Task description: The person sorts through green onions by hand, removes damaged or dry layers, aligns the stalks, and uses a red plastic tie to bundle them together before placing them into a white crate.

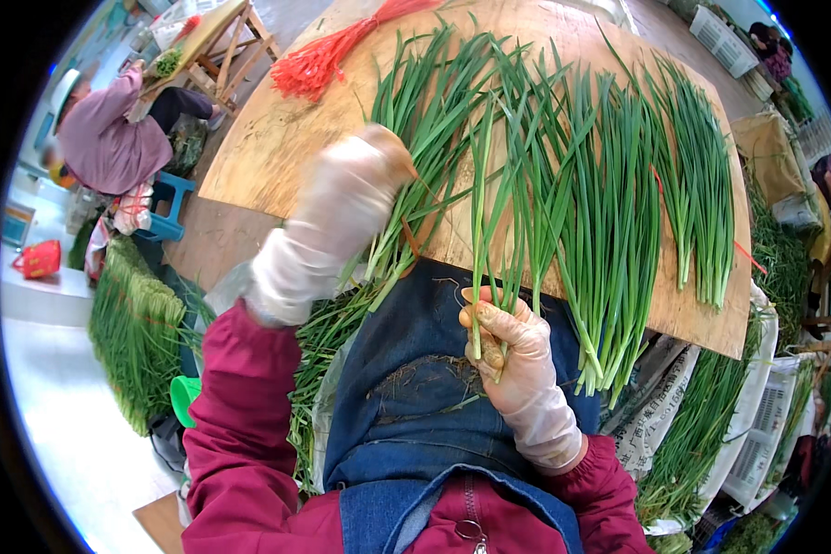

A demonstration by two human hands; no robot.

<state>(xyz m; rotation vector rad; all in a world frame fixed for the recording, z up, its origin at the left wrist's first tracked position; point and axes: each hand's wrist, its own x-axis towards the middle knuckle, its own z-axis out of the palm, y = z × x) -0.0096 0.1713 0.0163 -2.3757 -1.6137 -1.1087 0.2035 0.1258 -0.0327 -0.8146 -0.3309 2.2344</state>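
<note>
My right hand [515, 358], in a clear glove with bare fingertips, is closed round the pale stem ends of a small bunch of garlic chives [517, 198]. The leaves of that bunch reach away over the wooden board [249, 157]. My left hand [355, 180], also gloved, is smeared by motion above the left part of the board. Beside it is a loose heap of chives [425, 111], with a brownish withered leaf [408, 235] hanging near the fingers. To the right lie a thick row of chives [609, 240] and a smaller bundle [697, 185].
Red ties [319, 66] lie at the board's far left. More chives [138, 332] stand in a stack at left, near a blue stool [166, 205]. A person in purple [115, 138] sits there. White sacks [651, 402] and a crate [766, 434] stand at right.
</note>
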